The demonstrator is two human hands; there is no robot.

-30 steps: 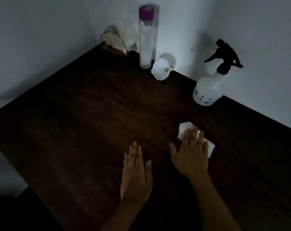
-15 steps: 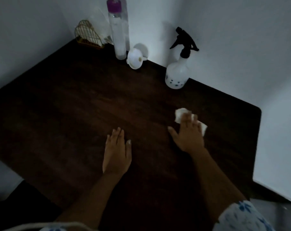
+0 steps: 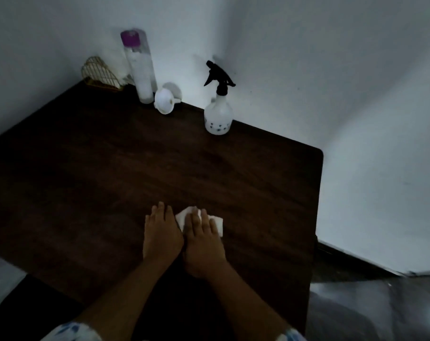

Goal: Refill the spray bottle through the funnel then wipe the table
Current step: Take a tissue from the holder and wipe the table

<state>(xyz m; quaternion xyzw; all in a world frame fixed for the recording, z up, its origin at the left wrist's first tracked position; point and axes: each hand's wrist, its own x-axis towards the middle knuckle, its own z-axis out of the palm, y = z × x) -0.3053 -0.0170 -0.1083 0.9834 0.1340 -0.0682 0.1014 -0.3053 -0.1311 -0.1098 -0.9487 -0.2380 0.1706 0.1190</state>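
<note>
My right hand (image 3: 203, 238) presses flat on a white cloth (image 3: 217, 223) lying on the dark wooden table (image 3: 110, 180). My left hand (image 3: 162, 233) lies flat on the table right beside it, touching the right hand, fingers together and holding nothing. A white spray bottle (image 3: 218, 112) with a black trigger head stands upright at the back edge near the wall. To its left a white funnel (image 3: 165, 100) lies on its side. A tall clear bottle (image 3: 140, 67) with a purple cap stands next to the funnel.
A gold wire basket (image 3: 99, 73) sits in the far left corner against the wall. White walls bound the table at the back. The table's right edge (image 3: 318, 193) drops to the floor beyond it.
My right hand has slid the cloth left and nearer to me, up against my left hand. The view has shifted, so the table's right corner shows more.
</note>
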